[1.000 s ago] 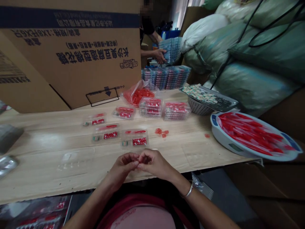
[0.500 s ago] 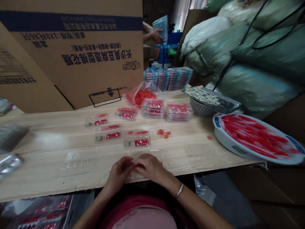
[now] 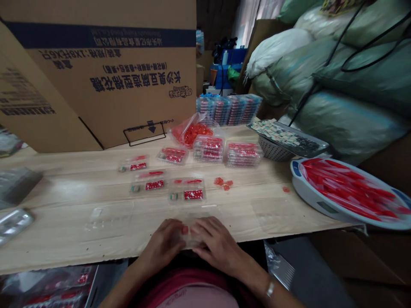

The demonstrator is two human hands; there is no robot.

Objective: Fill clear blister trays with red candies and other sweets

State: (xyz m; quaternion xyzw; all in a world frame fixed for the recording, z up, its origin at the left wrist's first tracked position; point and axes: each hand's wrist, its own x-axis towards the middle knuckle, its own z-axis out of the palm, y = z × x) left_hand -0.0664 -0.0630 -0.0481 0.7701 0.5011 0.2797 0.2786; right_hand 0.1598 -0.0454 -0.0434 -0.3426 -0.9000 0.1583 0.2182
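Observation:
My left hand (image 3: 167,244) and my right hand (image 3: 215,238) rest together at the table's near edge, fingers curled onto a clear plastic blister tray (image 3: 195,231). A small red piece (image 3: 184,229) shows between the fingertips of the left hand. Just beyond lie three filled clear packs (image 3: 188,190) with red contents, and a few loose red pieces (image 3: 224,183). An empty clear tray (image 3: 109,216) lies to the left.
A big cardboard box (image 3: 105,81) stands at the back left. Stacks of filled packs (image 3: 242,154), a bag of red pieces (image 3: 192,130), a basket with a tray (image 3: 282,139), and a scale heaped with red sticks (image 3: 346,188) sit to the right. Large sacks (image 3: 337,77) fill the right side.
Both hands have dropped from just above the table down onto the clear tray at the near edge. A person seen at the back holding packs is no longer in view.

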